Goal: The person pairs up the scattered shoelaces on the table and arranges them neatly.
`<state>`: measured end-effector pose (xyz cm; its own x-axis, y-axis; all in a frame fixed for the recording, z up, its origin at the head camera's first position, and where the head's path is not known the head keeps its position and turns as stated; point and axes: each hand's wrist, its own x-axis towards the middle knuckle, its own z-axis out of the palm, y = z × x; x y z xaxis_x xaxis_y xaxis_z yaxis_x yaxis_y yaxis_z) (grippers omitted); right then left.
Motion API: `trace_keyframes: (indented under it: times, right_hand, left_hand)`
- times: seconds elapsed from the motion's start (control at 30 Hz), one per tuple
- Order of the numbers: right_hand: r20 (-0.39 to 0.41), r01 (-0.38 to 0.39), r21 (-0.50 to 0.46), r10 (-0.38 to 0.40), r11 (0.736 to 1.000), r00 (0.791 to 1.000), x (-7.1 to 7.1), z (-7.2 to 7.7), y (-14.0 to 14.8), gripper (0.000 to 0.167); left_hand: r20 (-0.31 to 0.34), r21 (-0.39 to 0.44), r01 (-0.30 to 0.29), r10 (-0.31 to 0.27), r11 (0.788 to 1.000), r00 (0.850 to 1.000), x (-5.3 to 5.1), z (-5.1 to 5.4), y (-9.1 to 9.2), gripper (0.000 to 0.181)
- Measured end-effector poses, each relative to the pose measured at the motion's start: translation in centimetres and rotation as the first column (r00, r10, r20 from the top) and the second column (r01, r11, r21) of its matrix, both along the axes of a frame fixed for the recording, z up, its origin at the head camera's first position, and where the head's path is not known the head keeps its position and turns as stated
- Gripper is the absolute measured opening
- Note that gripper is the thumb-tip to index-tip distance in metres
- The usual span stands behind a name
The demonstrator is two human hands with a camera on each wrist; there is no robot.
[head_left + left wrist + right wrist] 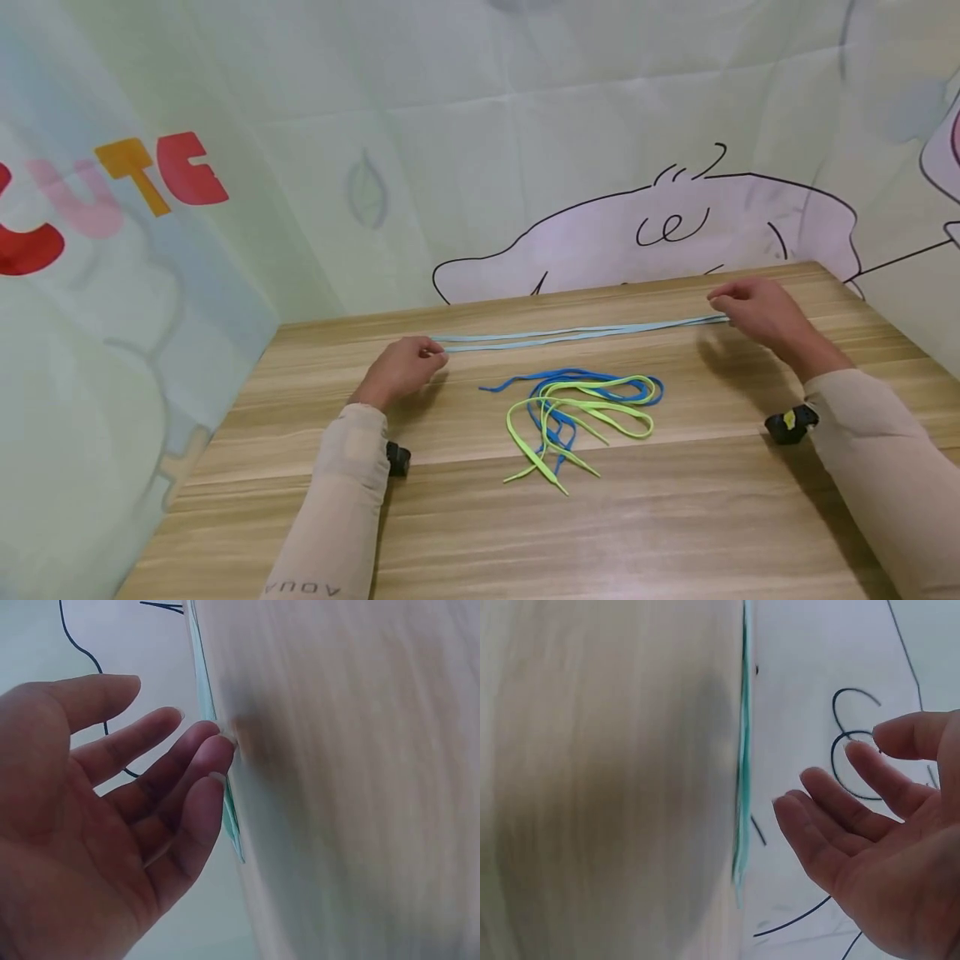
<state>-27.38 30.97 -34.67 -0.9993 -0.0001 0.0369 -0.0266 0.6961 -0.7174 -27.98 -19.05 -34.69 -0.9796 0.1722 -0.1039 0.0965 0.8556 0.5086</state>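
A light blue shoelace (637, 327) lies stretched lengthwise along the back of the table, its strands side by side. At its left end is my left hand (405, 365); in the left wrist view the fingers (202, 814) are loosely bent, with fingertips at the lace (201, 671), and the thumb stands apart. My right hand (761, 312) hovers by the other end. Seen from the right wrist, its relaxed fingers (802, 825) hold nothing and stand clear of the lace (743, 750). In front lie a blue shoelace (570, 371) and a yellow-green shoelace (550, 475), looped over each other.
The wood-grain table (600, 542) ends at the back against a printed cloth backdrop (450, 167) with cartoon drawings and letters. Black wrist cameras sit under both beige sleeves (330, 500).
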Motion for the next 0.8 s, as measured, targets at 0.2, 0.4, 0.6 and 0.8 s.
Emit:
trace_keyframes:
  times: [0.2, 0.4, 0.6, 0.8]
  right_hand:
    - [-0.007, -0.067, 0.027, 0.068, 0.997, 0.998, 0.6, 0.8, -1.6, 0.05]
    - [-0.02, -0.121, 0.056, 0.123, 0.991, 0.992, 1.3, 1.5, -3.7, 0.043]
    - [-0.039, -0.172, 0.122, 0.177, 0.978, 0.983, 1.9, 1.5, -5.3, 0.034]
    - [-0.023, -0.221, 0.128, 0.225, 0.967, 0.974, 2.7, 1.5, -7.0, 0.032]
  left_hand:
    - [0.018, -0.009, 0.028, -0.028, 1.0, 0.999, 0.3, 0.1, 0.5, 0.033]
    - [0.026, 0.012, 0.09, -0.09, 0.996, 0.996, 0.9, 0.5, 1.3, 0.03]
    - [0.033, 0.043, 0.134, -0.136, 0.99, 0.99, 1.3, 0.5, 1.8, 0.026]
    - [0.043, 0.036, 0.174, -0.176, 0.984, 0.984, 1.6, 0.5, 2.8, 0.026]
